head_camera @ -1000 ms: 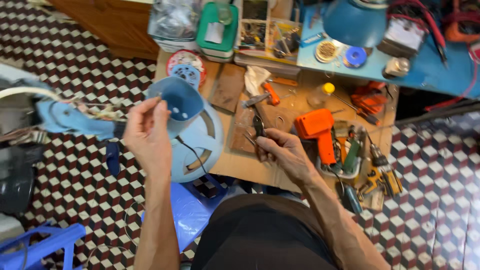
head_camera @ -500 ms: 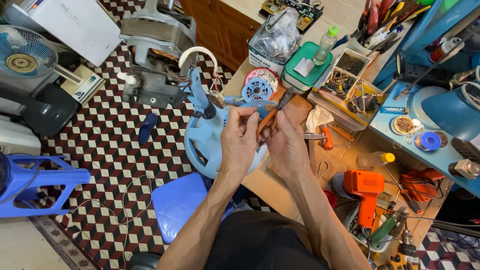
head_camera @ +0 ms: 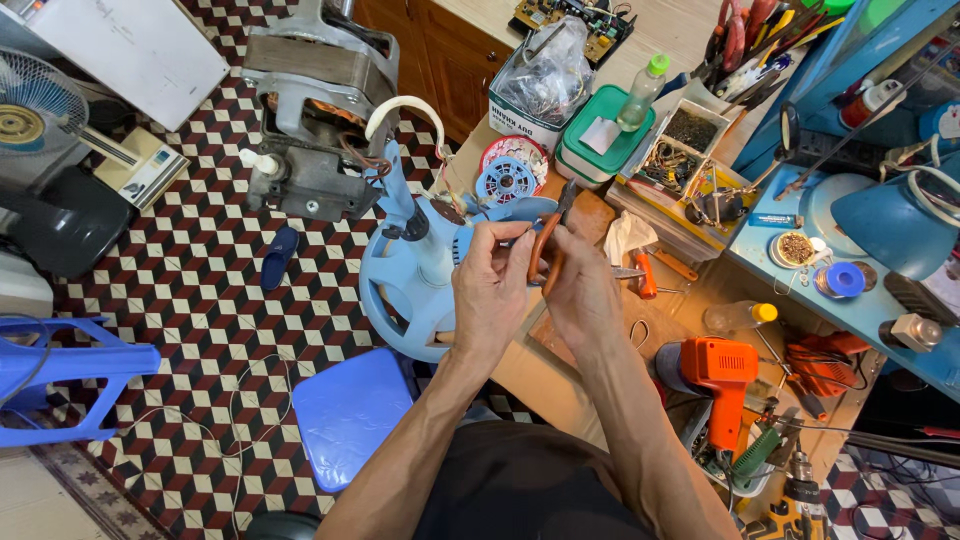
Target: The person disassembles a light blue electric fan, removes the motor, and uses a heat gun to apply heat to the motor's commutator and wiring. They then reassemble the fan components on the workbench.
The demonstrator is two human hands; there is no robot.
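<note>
While my left hand (head_camera: 492,283) pinches a small part I cannot make out, my right hand (head_camera: 578,290) grips orange-handled pliers (head_camera: 548,240) beside it; the blue fan body (head_camera: 420,270) sits just beyond my left fingers.

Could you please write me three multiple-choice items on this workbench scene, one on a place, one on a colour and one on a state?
1. Where does the orange drill lie?
A. on the bench right of the hands
B. on the tiled floor
C. on the blue stool

2. What colour are the handles of the pliers?
A. green
B. orange
C. white

3. How is the right hand engaged?
A. resting flat on the bench
B. hanging free
C. gripping the pliers

Answers: 1 A, the drill sits on the bench beside the right forearm. 2 B, orange handles show between the hands. 3 C, its fingers close round the handles, next to the left hand.
</note>
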